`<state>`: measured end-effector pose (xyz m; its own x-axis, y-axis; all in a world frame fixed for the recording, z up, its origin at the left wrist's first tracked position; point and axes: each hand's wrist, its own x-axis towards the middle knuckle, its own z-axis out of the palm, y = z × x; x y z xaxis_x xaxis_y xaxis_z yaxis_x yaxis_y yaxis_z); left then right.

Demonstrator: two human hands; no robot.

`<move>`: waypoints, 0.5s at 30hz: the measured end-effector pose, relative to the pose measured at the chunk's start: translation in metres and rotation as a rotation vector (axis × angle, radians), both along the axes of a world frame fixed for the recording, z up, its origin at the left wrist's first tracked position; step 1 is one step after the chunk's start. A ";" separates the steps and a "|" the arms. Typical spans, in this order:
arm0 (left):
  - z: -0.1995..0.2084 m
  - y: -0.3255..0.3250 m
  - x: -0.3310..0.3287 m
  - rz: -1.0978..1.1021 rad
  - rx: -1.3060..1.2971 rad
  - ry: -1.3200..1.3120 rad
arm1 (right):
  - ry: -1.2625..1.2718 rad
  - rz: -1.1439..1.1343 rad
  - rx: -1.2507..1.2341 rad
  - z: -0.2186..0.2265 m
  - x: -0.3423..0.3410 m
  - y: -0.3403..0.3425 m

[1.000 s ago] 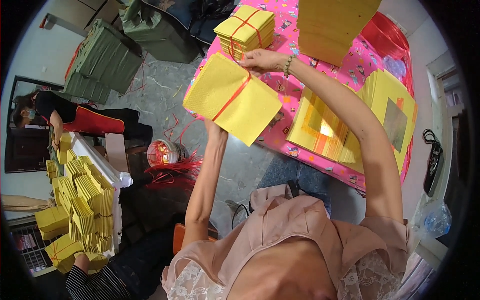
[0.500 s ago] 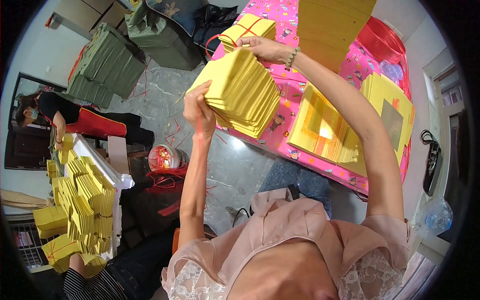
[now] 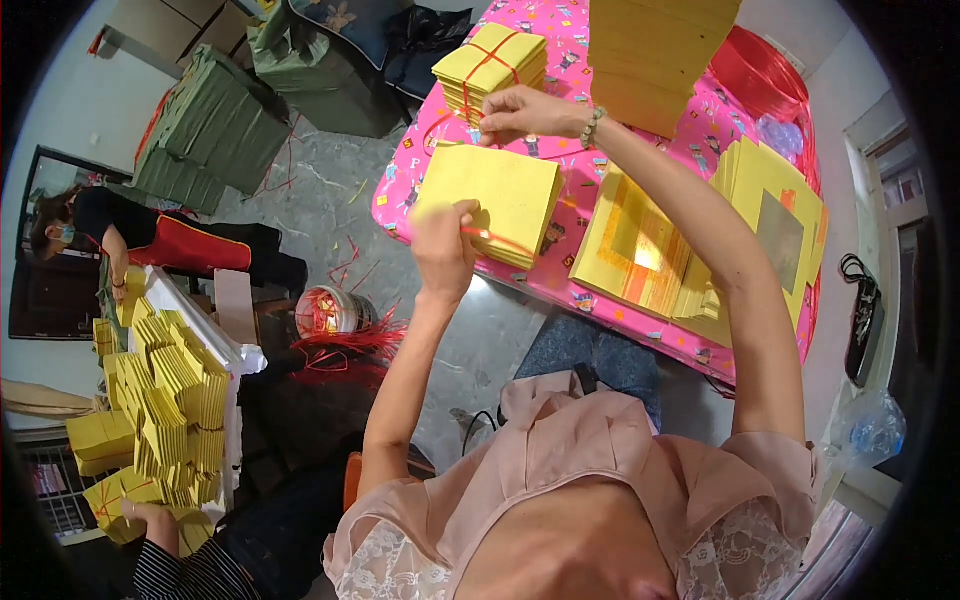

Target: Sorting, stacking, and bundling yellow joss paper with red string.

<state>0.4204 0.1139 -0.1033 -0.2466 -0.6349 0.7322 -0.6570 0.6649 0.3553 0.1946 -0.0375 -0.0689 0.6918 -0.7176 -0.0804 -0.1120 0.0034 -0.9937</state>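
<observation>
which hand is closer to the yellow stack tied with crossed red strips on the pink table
Right. The right hand is just on the near side of the tied stack; the left hand is farther off, at the near left corner of another yellow stack.

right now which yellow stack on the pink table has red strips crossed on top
The far stack, just beyond the right hand; the near stack, at the left hand, shows no such cross on top.

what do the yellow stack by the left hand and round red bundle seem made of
Yellow stack: probably paper, matte, judging by its thin layered edges. Red bundle: perhaps plastic, glossy, judging by its bright streaks; fabric ribbon is possible.
</observation>
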 end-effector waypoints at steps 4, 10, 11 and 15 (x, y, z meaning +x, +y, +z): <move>0.011 -0.012 -0.005 0.063 0.304 0.216 | 0.028 -0.035 -0.131 0.036 0.002 0.013; 0.019 -0.031 -0.021 0.076 0.482 0.305 | 0.465 -0.172 -0.645 0.064 0.017 0.062; 0.020 -0.032 -0.024 0.122 0.497 0.291 | 0.457 -0.239 -0.820 0.059 0.024 0.071; 0.002 -0.042 -0.028 0.320 0.263 -0.080 | 0.351 -0.360 -0.953 0.055 0.048 0.104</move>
<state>0.3920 0.0716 -0.1017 -0.0563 -0.8512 0.5219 -0.8478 0.3168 0.4253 0.2427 0.0666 -0.0139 0.4744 -0.7464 0.4666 -0.5380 -0.6654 -0.5174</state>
